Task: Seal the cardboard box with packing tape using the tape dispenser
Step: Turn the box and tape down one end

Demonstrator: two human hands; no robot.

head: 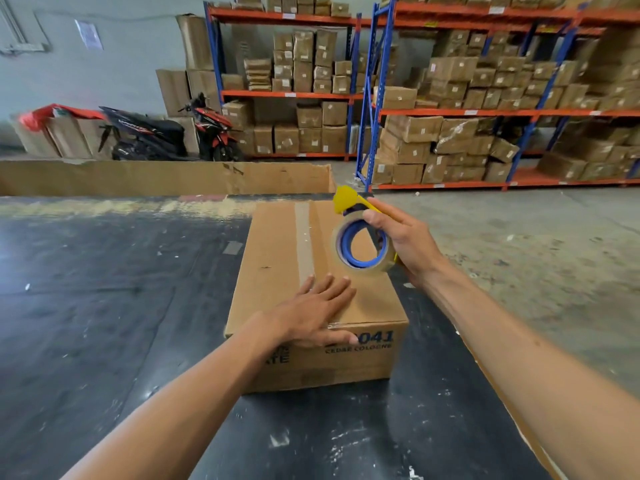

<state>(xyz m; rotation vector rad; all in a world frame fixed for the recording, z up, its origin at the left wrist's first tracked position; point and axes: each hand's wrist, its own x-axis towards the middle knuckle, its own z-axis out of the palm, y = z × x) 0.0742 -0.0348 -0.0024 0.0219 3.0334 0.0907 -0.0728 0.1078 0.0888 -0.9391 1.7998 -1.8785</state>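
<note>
Far left, against the pale wall: one red-draped carton (41,129), then two parked motor scooters, a dark one (145,133) and a red-and-black one (211,129). In front of them, one long flattened brown cardboard sheet (166,176) standing along the back edge of the dark, paint-flecked desk (104,289).

Centre: one closed brown cardboard box (277,265) resting on the desk, blue print on its near side, one strip of clear tape (303,237) running down the top seam. Left hand (318,311) lying flat on the near top edge of the box, fingers spread, thumb hooked over the front face.

Just right: right hand (401,237) curled round one yellow tape dispenser (349,200) loaded with one roll of clear packing tape on a blue core (360,245), held above the right side of the box, not touching it.

Behind and right: two blue-and-orange steel shelving racks (374,98), crammed with brown cartons too many to count, on a grey concrete floor (519,237).
</note>
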